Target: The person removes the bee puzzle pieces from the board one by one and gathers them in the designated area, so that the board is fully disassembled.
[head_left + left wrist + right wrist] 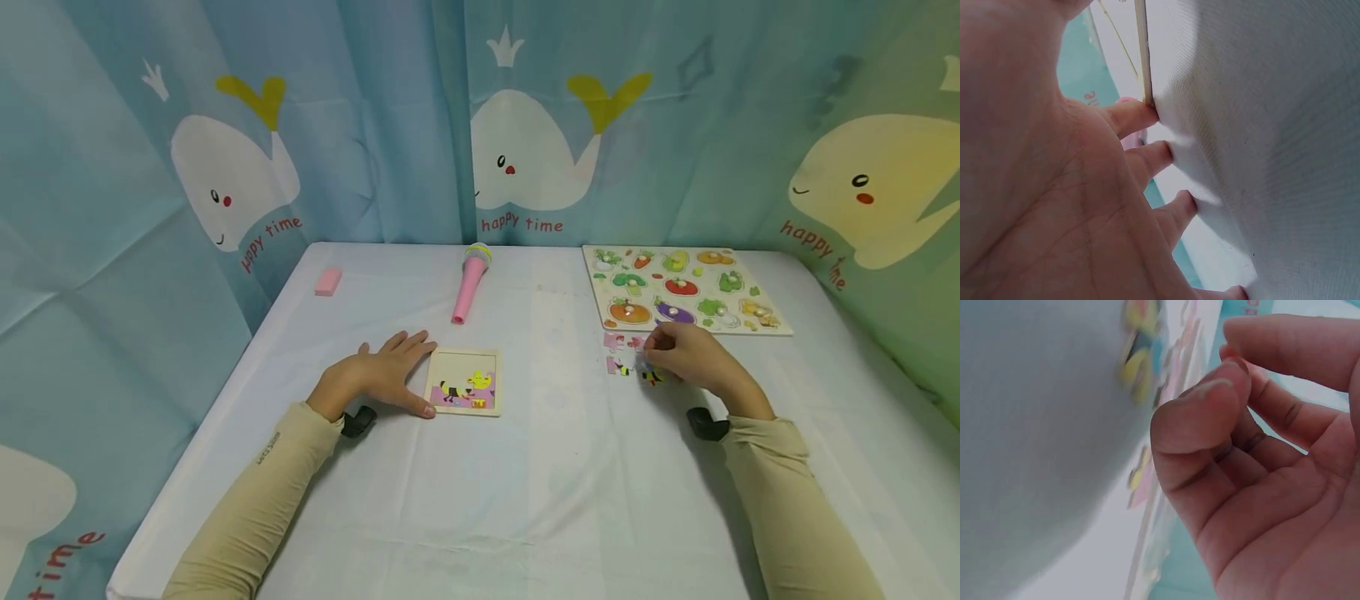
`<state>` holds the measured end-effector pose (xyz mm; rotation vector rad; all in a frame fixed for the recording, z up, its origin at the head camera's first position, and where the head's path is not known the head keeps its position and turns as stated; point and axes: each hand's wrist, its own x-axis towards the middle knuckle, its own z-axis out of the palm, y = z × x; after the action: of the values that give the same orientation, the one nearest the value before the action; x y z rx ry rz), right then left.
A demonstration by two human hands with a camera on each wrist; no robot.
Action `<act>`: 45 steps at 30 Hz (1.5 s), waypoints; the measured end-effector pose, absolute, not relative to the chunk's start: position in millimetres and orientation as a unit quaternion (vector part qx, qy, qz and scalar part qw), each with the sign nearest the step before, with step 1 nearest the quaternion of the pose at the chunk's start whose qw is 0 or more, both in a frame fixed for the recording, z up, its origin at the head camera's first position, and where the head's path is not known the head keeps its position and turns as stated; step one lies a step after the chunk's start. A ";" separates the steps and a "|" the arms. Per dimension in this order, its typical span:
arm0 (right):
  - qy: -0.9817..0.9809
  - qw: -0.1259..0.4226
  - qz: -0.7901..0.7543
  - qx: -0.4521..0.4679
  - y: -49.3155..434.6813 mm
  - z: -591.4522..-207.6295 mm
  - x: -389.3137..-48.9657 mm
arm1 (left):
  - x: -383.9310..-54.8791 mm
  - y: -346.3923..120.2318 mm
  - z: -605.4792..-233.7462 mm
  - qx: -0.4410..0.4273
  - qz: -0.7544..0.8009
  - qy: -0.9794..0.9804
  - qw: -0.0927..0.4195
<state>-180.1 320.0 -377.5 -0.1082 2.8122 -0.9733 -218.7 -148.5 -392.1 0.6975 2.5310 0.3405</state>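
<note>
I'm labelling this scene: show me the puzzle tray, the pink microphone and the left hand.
Puzzle tray (pixel 454 367), head view, on its bare inner base.
Pink microphone (pixel 471 285), head view, on its handle.
Left hand (pixel 386 373), head view, on its back.

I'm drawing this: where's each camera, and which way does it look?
Head: on the head, facing forward and down at the table; left hand, right hand, sleeves show.
Left wrist: on that wrist, facing the tray; palm and fingers show.
Right wrist: on that wrist, facing puzzle pieces; palm and fingers show.
Head and left wrist share the tray.
</note>
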 end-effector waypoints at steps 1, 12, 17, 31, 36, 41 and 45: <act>0.941 0.078 -0.326 -0.043 317.3 -376.7 -179.7 | -218.7 -148.5 -392.0 0.255 0.125 0.927 0.246; 0.939 0.051 -0.326 -0.099 278.4 -369.8 -174.3 | -219.1 -148.2 -390.0 0.253 0.134 0.924 0.253; 0.922 0.060 -0.362 -0.126 259.2 -372.3 -173.4 | -218.2 -148.3 -388.8 0.248 0.130 0.926 0.253; 0.907 0.064 -0.369 -0.191 206.0 -376.8 -168.3 | -219.2 -148.8 -389.3 0.250 0.126 0.926 0.252; 0.904 0.064 -0.357 -0.228 189.5 -378.5 -169.3 | -220.5 -148.3 -388.9 0.251 0.124 0.926 0.253; 0.899 0.077 -0.348 -0.254 172.1 -380.8 -171.1 | -220.2 -147.9 -389.5 0.250 0.125 0.926 0.256; 0.895 0.081 -0.340 -0.278 157.7 -383.5 -174.0 | -219.5 -148.1 -389.5 0.248 0.126 0.926 0.256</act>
<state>-174.0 157.7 -383.5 -0.8308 2.6751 -1.0154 -219.5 -148.1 -389.5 0.6743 2.5130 0.3422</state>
